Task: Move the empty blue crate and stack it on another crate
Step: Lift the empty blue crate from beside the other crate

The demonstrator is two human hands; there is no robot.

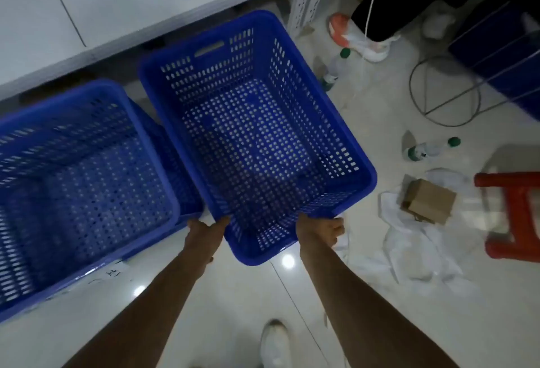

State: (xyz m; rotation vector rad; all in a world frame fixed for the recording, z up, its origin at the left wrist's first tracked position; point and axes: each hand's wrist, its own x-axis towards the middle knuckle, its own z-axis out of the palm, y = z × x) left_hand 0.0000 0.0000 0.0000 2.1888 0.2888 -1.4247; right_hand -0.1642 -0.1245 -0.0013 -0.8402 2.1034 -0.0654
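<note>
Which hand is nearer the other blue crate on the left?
Left. The left hand grips the held crate at its near-left corner, just off the second crate; the right hand grips the near-right side, farther away.

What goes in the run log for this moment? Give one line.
left hand: grips held crate | right hand: grips same rim | held crate: empty, tilted | second crate: beside, unstacked
</note>
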